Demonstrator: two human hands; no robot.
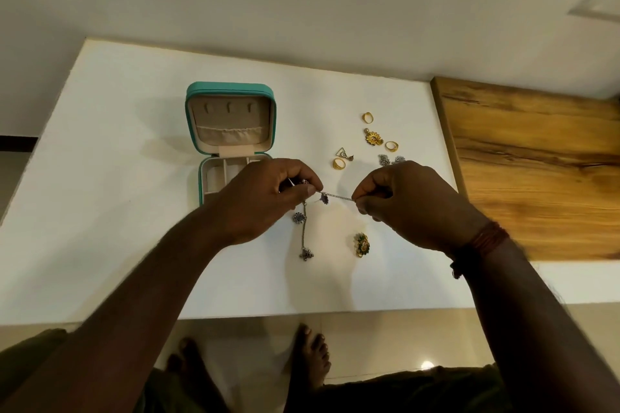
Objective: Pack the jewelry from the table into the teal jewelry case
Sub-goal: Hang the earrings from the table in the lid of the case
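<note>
Now both hands, left (265,198) right (412,204), pinch chain (339,196) taut between closed grips.

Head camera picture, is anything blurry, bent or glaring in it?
Head view: the white table edges bow from wide-angle distortion; the right hand and its wrist look slightly motion-smeared; a bright glare spot sits on the floor; light is dim and warm.

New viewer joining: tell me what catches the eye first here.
Two hands, left hand and right hand, stretch a silver charm chain between them at center. Left of them the teal jewelry case stands open; gold rings and earrings lie scattered behind the right hand.
</note>
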